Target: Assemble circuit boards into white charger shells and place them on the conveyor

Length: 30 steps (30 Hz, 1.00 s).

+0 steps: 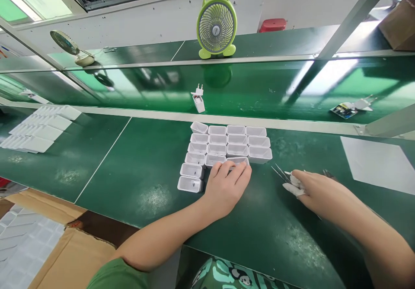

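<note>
Small open-topped white plastic cases point(217, 149) stand in rows on the green table. My left hand point(227, 187) reaches over the front of these rows, its fingers bent and closed on one white plastic case point(238, 160); the thumb is hidden. Off to the right, my right hand point(316, 189) is closed around a pair of metal tweezers point(281, 173), whose tips point toward the cases. White coverings point(295, 187) show on its fingertips.
Stacked white pieces point(39, 129) lie at the far left. A white sheet point(379, 163) lies at right. Behind the cases, a white plug point(198, 101) rests near a raised shelf with a green fan point(216, 25). An open cardboard box point(74, 254) stands lower left.
</note>
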Each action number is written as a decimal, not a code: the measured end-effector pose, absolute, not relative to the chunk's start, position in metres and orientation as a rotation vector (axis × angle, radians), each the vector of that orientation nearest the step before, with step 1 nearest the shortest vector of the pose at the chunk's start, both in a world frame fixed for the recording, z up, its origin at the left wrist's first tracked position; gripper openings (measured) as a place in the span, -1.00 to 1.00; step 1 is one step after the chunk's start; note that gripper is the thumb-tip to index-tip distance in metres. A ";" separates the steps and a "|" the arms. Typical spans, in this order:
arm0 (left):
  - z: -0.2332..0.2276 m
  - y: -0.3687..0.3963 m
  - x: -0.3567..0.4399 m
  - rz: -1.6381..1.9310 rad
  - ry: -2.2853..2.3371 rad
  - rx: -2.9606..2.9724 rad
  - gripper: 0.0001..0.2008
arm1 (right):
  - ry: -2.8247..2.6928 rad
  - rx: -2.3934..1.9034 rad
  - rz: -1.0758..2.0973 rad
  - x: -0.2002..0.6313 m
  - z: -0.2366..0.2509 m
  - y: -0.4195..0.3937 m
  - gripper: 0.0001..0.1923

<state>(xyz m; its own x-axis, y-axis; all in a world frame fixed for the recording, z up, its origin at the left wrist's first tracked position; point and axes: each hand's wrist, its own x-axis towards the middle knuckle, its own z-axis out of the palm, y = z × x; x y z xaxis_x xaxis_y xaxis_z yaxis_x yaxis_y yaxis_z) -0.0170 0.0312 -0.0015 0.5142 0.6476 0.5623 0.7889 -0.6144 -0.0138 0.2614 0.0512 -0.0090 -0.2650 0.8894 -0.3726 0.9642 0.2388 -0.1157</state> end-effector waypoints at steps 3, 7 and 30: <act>0.013 0.031 -0.019 -0.751 -1.292 -2.478 -0.59 | 2.262 1.735 -0.452 0.261 -0.007 0.052 -0.90; 0.064 0.012 -0.043 -0.557 -1.689 -2.644 -0.51 | 2.213 1.724 -0.523 0.260 -0.005 0.054 -0.92; 0.046 0.024 0.021 -0.228 -1.379 -3.005 -0.79 | 2.225 1.733 -0.401 0.238 0.027 0.049 -0.84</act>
